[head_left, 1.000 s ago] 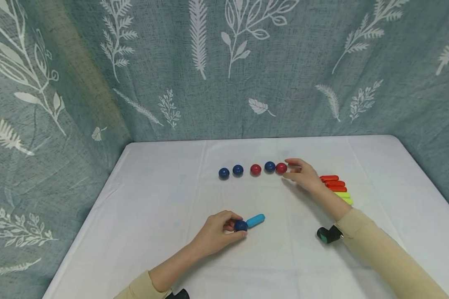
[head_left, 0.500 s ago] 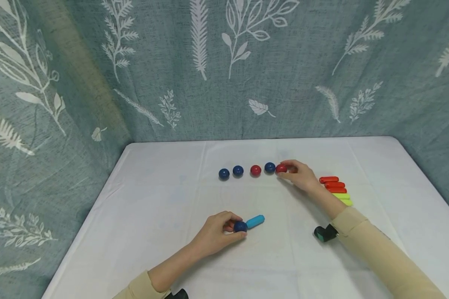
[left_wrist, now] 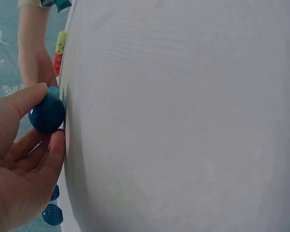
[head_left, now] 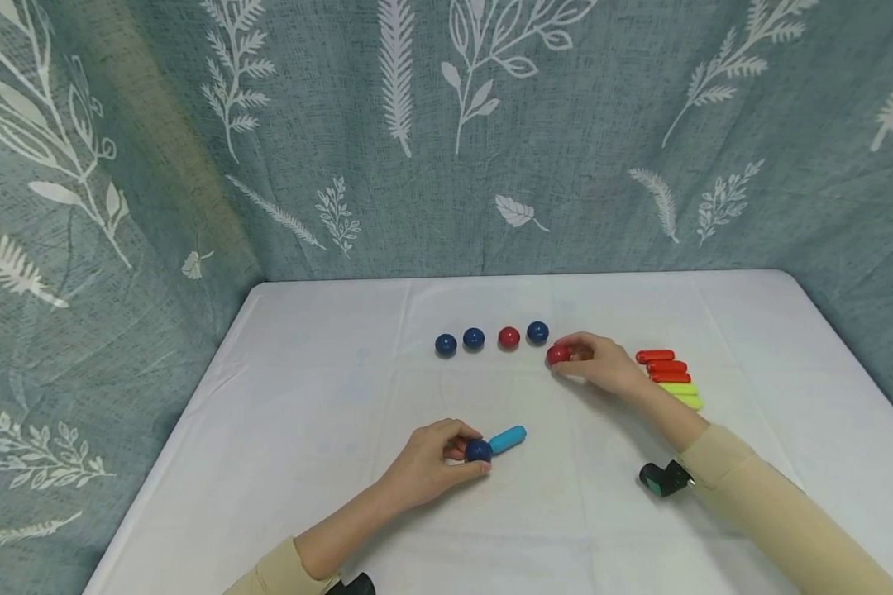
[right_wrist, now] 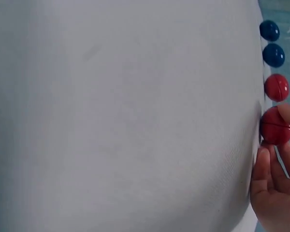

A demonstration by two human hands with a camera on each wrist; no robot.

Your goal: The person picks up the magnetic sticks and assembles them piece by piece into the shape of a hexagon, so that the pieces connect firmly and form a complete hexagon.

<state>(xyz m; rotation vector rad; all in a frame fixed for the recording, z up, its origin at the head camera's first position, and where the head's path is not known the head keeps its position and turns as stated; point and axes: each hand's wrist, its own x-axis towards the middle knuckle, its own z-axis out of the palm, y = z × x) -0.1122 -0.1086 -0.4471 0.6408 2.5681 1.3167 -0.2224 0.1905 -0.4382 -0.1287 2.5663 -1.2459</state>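
Near the middle of the table, my left hand (head_left: 435, 464) pinches a dark blue ball (head_left: 479, 450) between thumb and fingers. A light blue stick (head_left: 508, 440) meets that ball at its right side; in the left wrist view the ball (left_wrist: 47, 113) hides most of the stick. Farther back, my right hand (head_left: 601, 364) grips a red ball (head_left: 557, 354), held just in front of the row. The right wrist view has thumb and fingers on either side of this red ball (right_wrist: 276, 126). Left of it stand a blue ball (head_left: 537, 333) and another red ball (head_left: 509, 337).
Two more blue balls, one at the row's left end (head_left: 446, 345) and its neighbour (head_left: 473, 339), continue the row. Red sticks (head_left: 666, 366) and yellow-green sticks (head_left: 683, 395) lie side by side beyond the right forearm. A patterned cloth (head_left: 484, 223) hangs behind the white table (head_left: 327, 364).
My right hand has closed around the rightmost red ball and drawn it out of the row, toward the front. The left hand stays in place with its blue ball.
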